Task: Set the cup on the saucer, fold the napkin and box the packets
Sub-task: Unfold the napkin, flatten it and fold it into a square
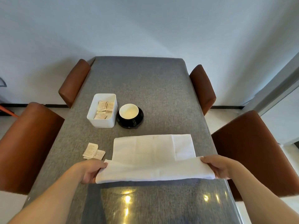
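Observation:
A white napkin (153, 152) lies spread on the grey table, and its near edge is lifted off the surface. My left hand (90, 171) pinches the near left corner while my right hand (216, 167) pinches the near right corner. Behind the napkin, a white-lined cup (129, 111) sits on a black saucer (140, 118). To its left stands a white box (102, 122) with several tan packets (104, 109) inside. A few loose packets (93, 151) lie on the table left of the napkin.
The grey table (153, 88) has a glossy cover that reflects lights near me. Brown chairs stand on both sides: two on the left (25, 147) (74, 81) and two on the right (257, 152) (203, 88). A white wall rises behind.

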